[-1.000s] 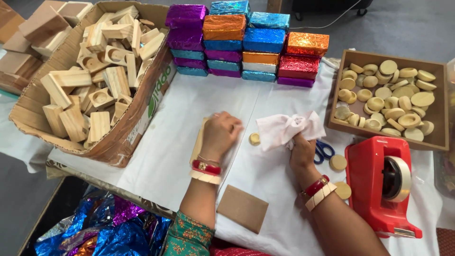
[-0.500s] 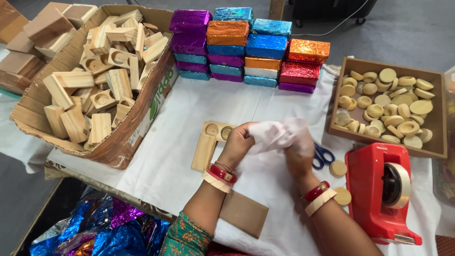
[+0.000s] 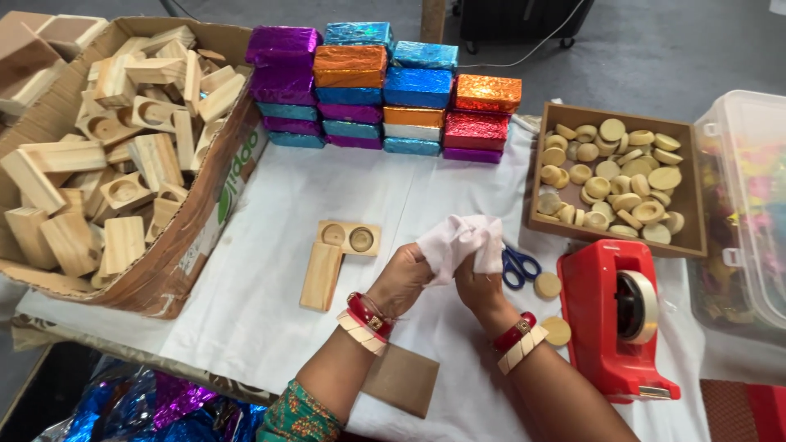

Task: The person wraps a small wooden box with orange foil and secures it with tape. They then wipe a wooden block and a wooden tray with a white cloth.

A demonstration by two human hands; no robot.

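- Since a second ago, your left hand [image 3: 403,278] has come off the wooden holder [image 3: 349,238] and joined your right hand [image 3: 476,282] at the white cloth [image 3: 460,242]; the holder now lies uncovered.
- Both hands bunch the cloth between them just above the surface [image 3: 270,303], near its middle. The fingers of each hand are curled and pinching folds of cloth; whatever the cloth may wrap is hidden.
- The holder, with two round hollows, lies just left of your left hand, touching a plain wooden block [image 3: 321,276] below it.
- Blue-handled scissors [image 3: 519,266] lie just beside your right hand, partly hidden by the cloth.
- Two wooden discs [image 3: 547,285] sit between your right wrist and the red tape dispenser [image 3: 616,315].
- A brown card [image 3: 403,381] lies under your left forearm.
- Behind, foil-wrapped boxes [image 3: 385,90] are stacked in rows; a tray of discs [image 3: 614,176] stands to the right, and a cardboard box of wooden blocks [image 3: 115,155] to the left.
- A clear plastic tub [image 3: 749,205] stands at the far right edge.
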